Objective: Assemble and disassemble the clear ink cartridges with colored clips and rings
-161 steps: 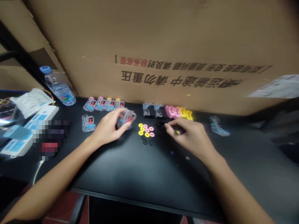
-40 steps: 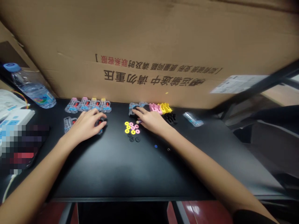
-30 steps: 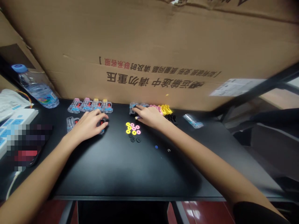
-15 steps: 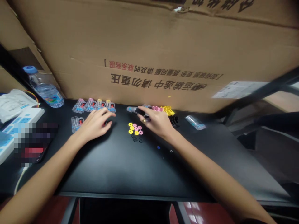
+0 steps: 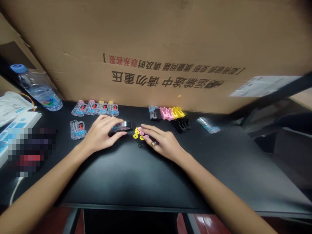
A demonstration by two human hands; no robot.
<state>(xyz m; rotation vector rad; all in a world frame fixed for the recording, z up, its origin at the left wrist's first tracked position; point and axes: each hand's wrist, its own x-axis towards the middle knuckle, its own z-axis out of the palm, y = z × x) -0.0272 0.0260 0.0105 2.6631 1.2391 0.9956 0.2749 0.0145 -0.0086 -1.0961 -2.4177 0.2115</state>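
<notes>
My left hand (image 5: 103, 134) is closed on a small clear plastic case with a black end (image 5: 123, 125), held between thumb and fingers just above the table. To the right, my right hand (image 5: 163, 140), with a ring on one finger, reaches over a cluster of small yellow and pink rings (image 5: 136, 136). Its thumb and fingertips are apart at the cluster's right side, and the hand covers part of it. Thin black rings (image 5: 140, 145) lie just in front. Beyond my left hand stands a row of clear cases with red and blue parts (image 5: 102, 108); another such case (image 5: 78, 130) lies nearer.
Along the back lie another clear case with black (image 5: 154, 113), pink clips (image 5: 167, 113), yellow clips (image 5: 178, 112) and black clips (image 5: 180, 124). A clear plastic piece (image 5: 208, 125) is farther right. A water bottle (image 5: 42, 91) and power strip (image 5: 23, 133) are left; a cardboard box (image 5: 156, 42) rises behind.
The clear case with the black end has passed from my right hand to my left. My right hand has come nearer, from the back of the table to the coloured rings.
</notes>
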